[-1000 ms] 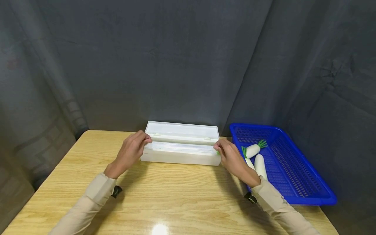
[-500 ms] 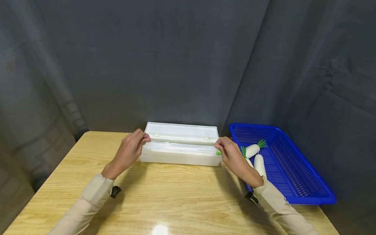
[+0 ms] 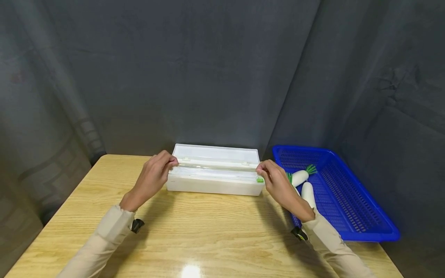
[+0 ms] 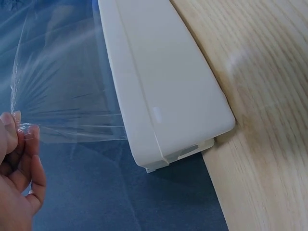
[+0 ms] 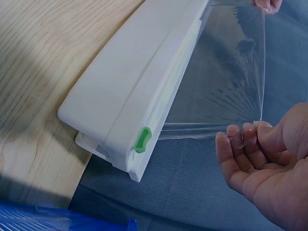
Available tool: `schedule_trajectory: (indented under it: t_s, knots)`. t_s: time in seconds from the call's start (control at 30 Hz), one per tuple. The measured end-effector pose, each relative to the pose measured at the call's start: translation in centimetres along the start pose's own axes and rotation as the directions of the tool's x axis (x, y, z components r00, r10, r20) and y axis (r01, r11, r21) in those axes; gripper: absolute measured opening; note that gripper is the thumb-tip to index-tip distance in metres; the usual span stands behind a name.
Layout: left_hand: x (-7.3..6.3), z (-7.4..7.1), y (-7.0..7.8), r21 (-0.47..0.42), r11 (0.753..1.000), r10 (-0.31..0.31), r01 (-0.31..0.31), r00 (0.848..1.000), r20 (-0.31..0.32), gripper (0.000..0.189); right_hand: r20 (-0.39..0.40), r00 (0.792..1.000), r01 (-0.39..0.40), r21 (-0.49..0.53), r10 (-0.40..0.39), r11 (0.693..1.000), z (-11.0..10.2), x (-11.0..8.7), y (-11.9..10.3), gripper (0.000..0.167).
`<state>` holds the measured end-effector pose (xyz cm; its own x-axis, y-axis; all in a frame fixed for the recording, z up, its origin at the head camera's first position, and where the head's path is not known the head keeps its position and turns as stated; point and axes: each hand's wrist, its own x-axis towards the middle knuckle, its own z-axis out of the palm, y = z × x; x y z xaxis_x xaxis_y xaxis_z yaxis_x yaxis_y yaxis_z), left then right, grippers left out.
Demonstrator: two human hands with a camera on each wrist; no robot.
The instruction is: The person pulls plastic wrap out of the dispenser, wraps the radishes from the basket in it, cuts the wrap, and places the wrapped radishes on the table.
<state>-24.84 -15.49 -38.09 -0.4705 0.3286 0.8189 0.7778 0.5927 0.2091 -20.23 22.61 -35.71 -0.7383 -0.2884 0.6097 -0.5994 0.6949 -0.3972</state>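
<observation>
A white plastic-wrap dispenser box (image 3: 215, 186) stands on the table with its lid (image 3: 215, 152) raised at the back. Clear plastic wrap (image 4: 72, 96) stretches taut from the box up to both hands. My left hand (image 3: 153, 175) pinches one corner of the film between thumb and fingers, above the box's left end. The opposite corner is pinched by my right hand (image 3: 278, 185), above the right end; the film gathers in creases there in the right wrist view. Close to that hand, a green slider (image 5: 142, 140) sits on the box's edge.
On the right, a blue perforated basket (image 3: 347, 193) holds several white radishes (image 3: 307, 193) with green tops, partly behind the right forearm. Wooden table surface (image 3: 208, 227) lies in front of the box. A dark curtain (image 3: 208, 77) hangs right behind the table.
Both hands have risen slightly, and the right has shifted a little outward. The film's edge now shows as a line higher in front of the lid, and the green slider is more visible.
</observation>
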Motion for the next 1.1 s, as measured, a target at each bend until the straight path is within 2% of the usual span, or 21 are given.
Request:
schedule_trajectory:
  t_s: [0.3, 0.5, 0.7, 0.97, 1.1]
  knots:
    - [0.4, -0.4, 0.5, -0.003, 1.000, -0.016, 0.016, 1.000, 0.008, 0.012, 0.010, 1.000, -0.005, 0.014, 0.005, 1.000, -0.6, 0.1, -0.1, 0.005]
    - [0.5, -0.6, 0.9, -0.026, 0.997, -0.071, 0.071, 0.997, 0.018, 0.011, 0.014, 1.000, -0.011, 0.018, 0.010, 1.000, -0.8, 0.1, -0.3, 0.006]
    - [0.6, -0.8, 1.2, -0.051, 0.987, -0.151, 0.154, 0.987, 0.057, 0.008, 0.011, 1.000, -0.001, 0.008, 0.000, 1.000, -0.9, 0.1, -0.5, 0.006]
    - [0.8, -1.3, 1.5, -0.107, 0.970, -0.202, 0.216, 0.970, 0.134, 0.009, 0.013, 1.000, 0.014, 0.005, -0.014, 1.000, -1.1, 0.2, -0.6, 0.007]
    - [0.7, -1.4, 1.5, -0.124, 0.962, -0.222, 0.243, 0.962, 0.162, 0.010, 0.044, 0.999, -0.012, 0.009, 0.012, 1.000, -1.2, 0.4, -0.9, 0.005]
